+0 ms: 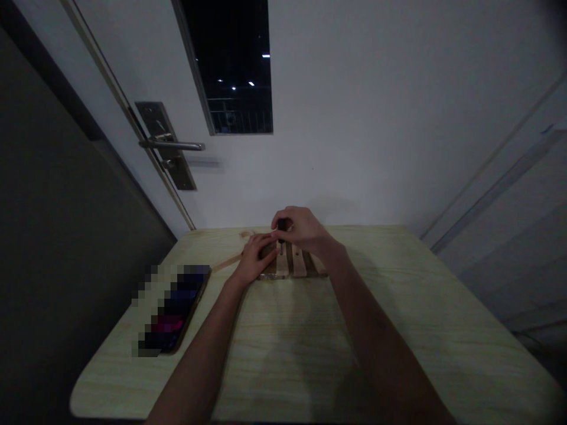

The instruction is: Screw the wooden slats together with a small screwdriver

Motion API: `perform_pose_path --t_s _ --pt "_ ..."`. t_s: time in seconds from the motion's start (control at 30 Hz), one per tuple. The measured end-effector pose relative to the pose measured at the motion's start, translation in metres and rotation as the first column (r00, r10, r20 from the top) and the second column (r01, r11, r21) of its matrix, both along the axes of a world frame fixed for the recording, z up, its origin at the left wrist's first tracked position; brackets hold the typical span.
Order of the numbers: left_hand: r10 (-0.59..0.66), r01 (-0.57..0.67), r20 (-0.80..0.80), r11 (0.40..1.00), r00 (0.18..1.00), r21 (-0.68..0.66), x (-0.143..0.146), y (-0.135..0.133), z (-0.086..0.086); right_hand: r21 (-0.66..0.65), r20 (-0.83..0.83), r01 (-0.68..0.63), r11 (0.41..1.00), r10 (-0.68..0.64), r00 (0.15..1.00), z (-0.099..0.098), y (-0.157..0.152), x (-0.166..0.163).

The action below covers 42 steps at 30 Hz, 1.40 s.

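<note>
A big white door fills the top of the frame. Below it is a pale yellow wood-grain table. A dark flat phone, partly blurred out, lies at the lower left. Just below the middle of the frame sits a flat brown wooden board with light wooden strips on it. The right hand is curled, pinching a small black-handled screwdriver, which stands upright over one strip. The left hand is spread open, touching the board's left side.
</note>
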<state>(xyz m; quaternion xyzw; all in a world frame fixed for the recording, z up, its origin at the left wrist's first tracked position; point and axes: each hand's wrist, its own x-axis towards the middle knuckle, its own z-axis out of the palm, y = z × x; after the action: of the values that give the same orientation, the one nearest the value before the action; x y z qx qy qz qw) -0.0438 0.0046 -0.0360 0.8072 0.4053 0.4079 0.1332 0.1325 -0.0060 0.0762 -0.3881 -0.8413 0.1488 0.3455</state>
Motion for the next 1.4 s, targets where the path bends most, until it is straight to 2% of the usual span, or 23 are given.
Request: perform_pose_path --t_s 0.3,0.57,0.73,0.9,1.17,1.4 --pt "-0.015 0.016 -0.011 0.999 1.000 0.029 -0.0003 0.0002 -0.0003 -0.066 -0.001 0.047 0.997 -0.047 0.999 0.0016 -0.0053 -0.0032" --pt "-0.018 0.018 -0.004 1.000 1.000 0.023 0.0002 -0.0005 0.0010 0.038 0.011 0.111 0.993 -0.112 0.994 0.0002 -0.0050 -0.0038" --pt "-0.021 0.021 0.002 1.000 1.000 0.012 0.0002 -0.0015 0.0023 0.044 -0.043 0.090 0.995 -0.088 0.995 0.0010 -0.0077 -0.0034" --pt "-0.032 0.032 0.006 0.999 0.999 0.010 0.0003 -0.0012 0.0024 -0.017 -0.074 0.064 0.998 -0.065 0.995 0.0015 -0.0075 -0.0013" --pt "-0.023 0.023 0.020 1.000 1.000 0.002 0.0006 -0.0008 0.0019 0.057 -0.024 0.087 0.995 -0.086 0.996 0.0034 -0.0080 -0.0002" --pt "-0.017 0.017 0.017 1.000 1.000 0.003 0.0008 -0.0015 0.0018 0.034 -0.071 0.078 0.996 -0.076 0.995 0.0007 -0.0039 -0.0013"
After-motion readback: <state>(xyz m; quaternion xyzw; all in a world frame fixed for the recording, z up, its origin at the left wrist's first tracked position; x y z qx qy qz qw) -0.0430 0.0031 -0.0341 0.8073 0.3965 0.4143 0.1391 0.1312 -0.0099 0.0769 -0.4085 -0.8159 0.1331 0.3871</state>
